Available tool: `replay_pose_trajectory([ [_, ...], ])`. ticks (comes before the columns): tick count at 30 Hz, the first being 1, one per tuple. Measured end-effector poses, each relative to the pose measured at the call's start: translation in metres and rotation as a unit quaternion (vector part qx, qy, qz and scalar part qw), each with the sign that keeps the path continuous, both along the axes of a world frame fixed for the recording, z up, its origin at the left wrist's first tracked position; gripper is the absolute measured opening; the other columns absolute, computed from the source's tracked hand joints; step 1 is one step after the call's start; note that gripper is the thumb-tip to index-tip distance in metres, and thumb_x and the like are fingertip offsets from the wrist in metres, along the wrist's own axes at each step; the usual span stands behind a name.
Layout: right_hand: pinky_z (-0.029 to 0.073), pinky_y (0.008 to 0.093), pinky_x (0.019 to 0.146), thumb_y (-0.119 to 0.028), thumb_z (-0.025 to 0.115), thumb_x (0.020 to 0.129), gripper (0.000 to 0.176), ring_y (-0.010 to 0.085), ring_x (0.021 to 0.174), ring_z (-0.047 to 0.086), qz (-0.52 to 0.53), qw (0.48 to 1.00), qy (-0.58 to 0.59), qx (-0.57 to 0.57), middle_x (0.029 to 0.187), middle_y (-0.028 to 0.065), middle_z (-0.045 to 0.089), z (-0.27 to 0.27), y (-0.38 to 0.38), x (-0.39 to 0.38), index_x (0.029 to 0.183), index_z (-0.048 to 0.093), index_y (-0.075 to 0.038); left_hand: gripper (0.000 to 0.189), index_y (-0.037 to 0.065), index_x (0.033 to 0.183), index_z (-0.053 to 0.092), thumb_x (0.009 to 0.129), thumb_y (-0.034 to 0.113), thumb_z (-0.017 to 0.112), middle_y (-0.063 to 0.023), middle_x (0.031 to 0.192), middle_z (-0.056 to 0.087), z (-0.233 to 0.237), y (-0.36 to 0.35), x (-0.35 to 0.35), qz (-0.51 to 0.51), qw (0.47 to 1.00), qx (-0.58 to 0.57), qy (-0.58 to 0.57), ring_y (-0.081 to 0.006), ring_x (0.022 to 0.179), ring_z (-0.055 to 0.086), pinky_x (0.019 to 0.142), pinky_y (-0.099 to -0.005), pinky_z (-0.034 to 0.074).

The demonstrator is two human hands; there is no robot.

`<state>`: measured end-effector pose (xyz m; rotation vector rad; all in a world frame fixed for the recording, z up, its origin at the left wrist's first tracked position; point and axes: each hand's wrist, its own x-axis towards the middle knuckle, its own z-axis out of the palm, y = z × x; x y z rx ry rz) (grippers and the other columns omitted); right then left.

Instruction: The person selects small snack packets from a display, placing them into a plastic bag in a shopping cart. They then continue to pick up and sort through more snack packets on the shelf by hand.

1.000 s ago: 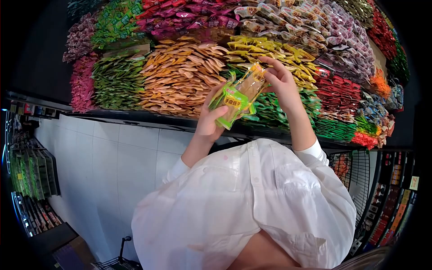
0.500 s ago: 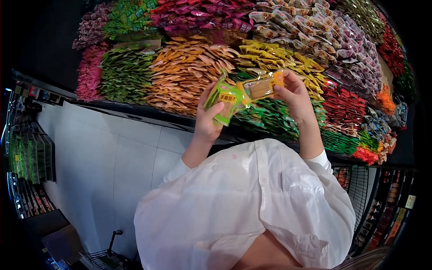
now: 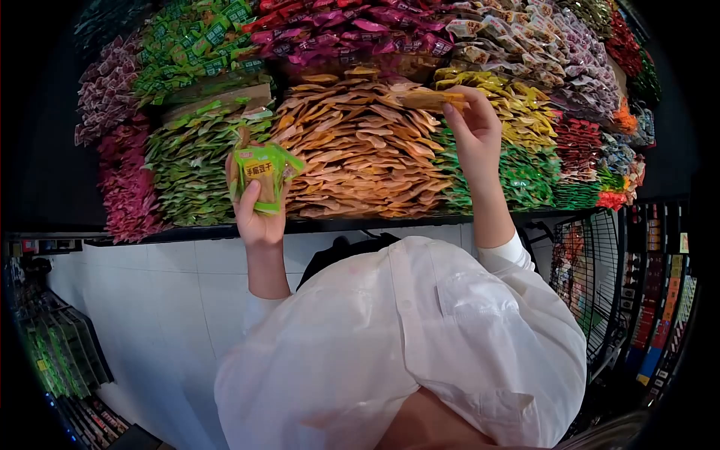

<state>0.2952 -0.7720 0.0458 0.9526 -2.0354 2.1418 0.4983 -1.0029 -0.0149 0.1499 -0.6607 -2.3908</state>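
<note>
My left hand [image 3: 259, 214] is closed on a green snack packet [image 3: 261, 172] with dark lettering on its front, held upright near the front edge of the display. Fingers behind the packet are mostly hidden. In my right hand [image 3: 476, 127], thumb and fingers pinch an orange-yellow snack packet [image 3: 433, 100], seen nearly edge-on. It hangs over the right side of the orange packets [image 3: 352, 150] piled in dense rows. Green packets [image 3: 187, 165] lie behind and left of my left hand.
Yellow packets [image 3: 502, 105], red packets [image 3: 581, 154] and magenta packets [image 3: 352, 30] fill neighbouring sections. A black wire cart [image 3: 592, 277] stands at the right by stocked shelves [image 3: 660, 300]. Pale floor tiles [image 3: 157, 300] lie at the left, beside a rack of green goods [image 3: 60, 352].
My hands have moved apart: the left went left with the green packet, the right up and slightly left with the orange-yellow one, now turned edge-on. The view has shifted too.
</note>
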Motion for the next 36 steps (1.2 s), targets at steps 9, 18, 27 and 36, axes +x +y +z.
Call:
replay_pose_trajectory([
  [9, 0.044, 0.0360, 0.084, 0.003, 0.060, 0.076, 0.021, 0.0281, 0.089, 0.058, -0.042, 0.925, 0.310, 0.216, 0.092, 0.0101, 0.062, 0.007, -0.052, 0.024, 0.096, 0.063, -0.005, 0.060, 0.016, 0.137, 0.031, 0.082, 0.002, 0.050, -0.0137, 0.135, 0.038, -0.013, -0.016, -0.003, -0.069, 0.997, 0.011, 0.033, -0.0320, 0.126, 0.040, 0.087, -0.0445, 0.053],
  [18, 0.045, 0.0376, 0.082, 0.002, 0.060, 0.075, 0.024, 0.0271, 0.083, 0.060, -0.051, 0.951, 0.260, 0.160, 0.089, 0.0088, 0.064, 0.004, -0.079, 0.039, 0.097, 0.063, -0.006, 0.060, 0.017, 0.138, 0.031, 0.083, 0.002, 0.050, -0.0120, 0.136, 0.038, -0.014, -0.037, 0.006, -0.061, 0.997, 0.020, 0.034, -0.0305, 0.124, 0.042, 0.083, -0.0422, 0.056],
  [27, 0.043, 0.0385, 0.086, 0.000, 0.063, 0.070, 0.026, 0.0216, 0.084, 0.061, -0.056, 0.881, 0.409, 0.232, 0.091, 0.0039, 0.064, -0.020, -0.118, 0.039, 0.094, 0.062, -0.009, 0.058, 0.018, 0.136, 0.034, 0.082, 0.001, 0.050, -0.0107, 0.136, 0.038, -0.015, -0.043, 0.011, -0.081, 0.996, 0.036, 0.027, -0.0309, 0.125, 0.040, 0.086, -0.0459, 0.053],
  [36, 0.043, 0.0361, 0.085, -0.005, 0.061, 0.069, 0.026, 0.0194, 0.082, 0.062, -0.072, 0.849, 0.443, 0.280, 0.088, 0.0027, 0.064, -0.033, -0.135, 0.043, 0.093, 0.063, -0.012, 0.058, 0.019, 0.135, 0.035, 0.082, -0.001, 0.048, -0.0115, 0.139, 0.036, -0.017, -0.049, 0.012, -0.090, 0.994, 0.042, 0.036, -0.0324, 0.127, 0.039, 0.090, -0.0495, 0.050],
])
